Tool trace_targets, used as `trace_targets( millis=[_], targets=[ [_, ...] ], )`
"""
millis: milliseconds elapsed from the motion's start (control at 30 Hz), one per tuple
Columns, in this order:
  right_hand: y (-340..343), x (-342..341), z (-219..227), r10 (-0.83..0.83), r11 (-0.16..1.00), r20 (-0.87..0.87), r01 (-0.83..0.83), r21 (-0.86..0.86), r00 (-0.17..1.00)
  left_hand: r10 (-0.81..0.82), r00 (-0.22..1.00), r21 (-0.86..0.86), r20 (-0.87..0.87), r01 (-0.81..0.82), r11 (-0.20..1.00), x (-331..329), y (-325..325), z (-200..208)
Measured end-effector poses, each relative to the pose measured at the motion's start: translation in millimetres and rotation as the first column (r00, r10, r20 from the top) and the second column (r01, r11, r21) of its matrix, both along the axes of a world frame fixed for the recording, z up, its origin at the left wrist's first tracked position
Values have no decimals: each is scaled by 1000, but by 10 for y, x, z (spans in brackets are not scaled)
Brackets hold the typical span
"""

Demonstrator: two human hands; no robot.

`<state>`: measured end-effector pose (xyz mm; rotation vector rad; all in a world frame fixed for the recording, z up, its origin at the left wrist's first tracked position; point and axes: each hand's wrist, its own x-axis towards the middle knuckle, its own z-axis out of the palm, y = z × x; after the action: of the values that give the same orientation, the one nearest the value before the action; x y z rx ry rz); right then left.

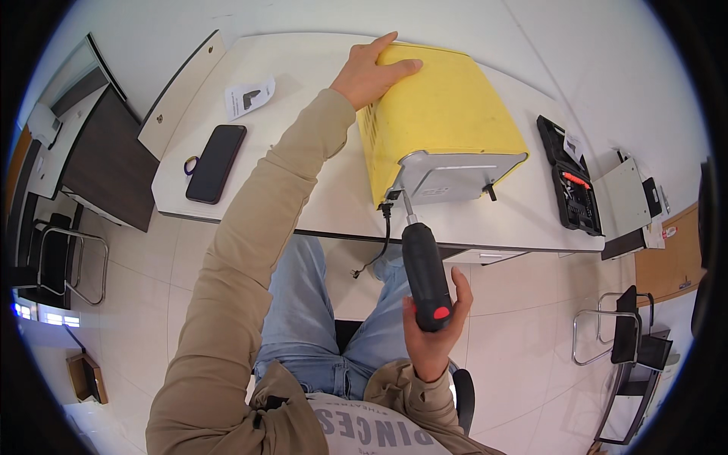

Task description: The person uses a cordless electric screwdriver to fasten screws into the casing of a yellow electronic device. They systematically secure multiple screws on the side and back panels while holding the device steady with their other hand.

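Observation:
A boxy yellow appliance (444, 102) with side vents lies on the white table, its grey metal panel (447, 178) facing me. My left hand (371, 72) holds its far left corner, thumb spread over the yellow casing and other fingers at the edge. In my right hand (436, 326) is a black cordless screwdriver (426, 273) with a red end button. Its long bit (408, 203) points up to the panel's left corner; whether the tip sits in a screw I cannot tell. A black power cord (387, 220) hangs beside it from that corner.
An open black tool case (572, 178) with bits lies at the table's right. On the left are a dark phone (217, 164), a tape roll (190, 164) and a leaflet (250, 97). The table's front edge (334, 233) runs above my knees. Chairs (626, 326) stand farther off.

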<state>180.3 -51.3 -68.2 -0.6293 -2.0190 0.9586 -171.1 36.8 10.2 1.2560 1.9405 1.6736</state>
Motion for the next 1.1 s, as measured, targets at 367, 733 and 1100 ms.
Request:
trace_targets(
  millis=[367, 733, 1100],
  targets=[
    [-30, -19, -29, 10, 996, -58, -15, -92, 998, 0, 1000, -12, 6, 0, 1000, 12, 7, 6],
    [-45, -32, -41, 1, 996, -62, -6, -86, 998, 9, 1000, -29, -5, -9, 1000, 19, -7, 14],
    [-62, -39, -53, -12, 995, -64, 5, -103, 998, 4, 1000, -30, 1, -3, 1000, 22, -10, 14]
  ],
)
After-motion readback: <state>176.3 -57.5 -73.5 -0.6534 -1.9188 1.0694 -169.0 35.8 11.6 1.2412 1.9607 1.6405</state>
